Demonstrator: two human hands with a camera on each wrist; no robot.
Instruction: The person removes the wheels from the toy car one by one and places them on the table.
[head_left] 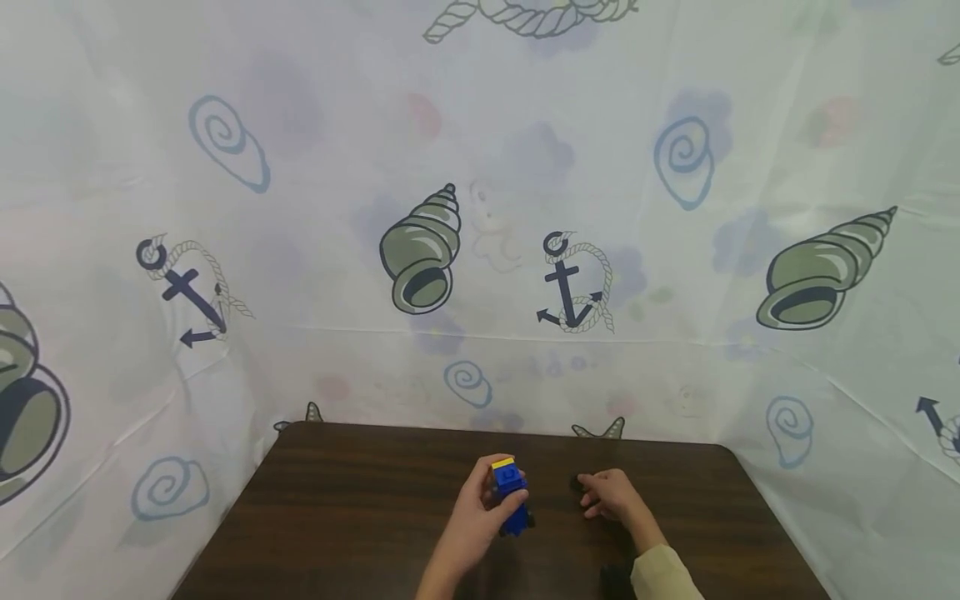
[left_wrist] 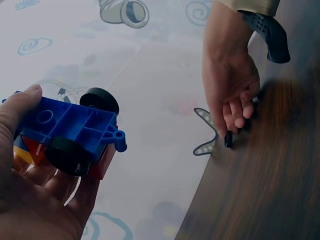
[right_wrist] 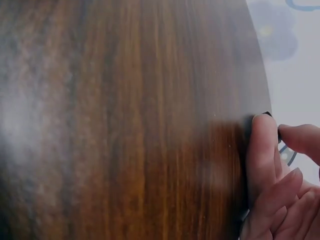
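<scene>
My left hand [head_left: 474, 510] grips a toy car [head_left: 509, 477] above the table, fingers and thumb round its sides. In the left wrist view the car's blue underside [left_wrist: 75, 122] faces the camera, with two black wheels [left_wrist: 67, 156] showing and a small hook-like knob [left_wrist: 120, 141] at one end. Red and yellow parts show on its other side. Off to the right, my right hand [head_left: 617, 493] pinches a small black wheel [left_wrist: 228, 139] between thumb and index finger, low at the tabletop. Those fingers mostly hide the wheel in the right wrist view.
A dark wood-grain table [head_left: 360, 500] lies under both hands. Behind it and to its sides hangs a pale cloth [head_left: 322, 150] printed with shells and anchors. At my right wrist a dark perforated band [left_wrist: 272, 40] sticks out near the sleeve.
</scene>
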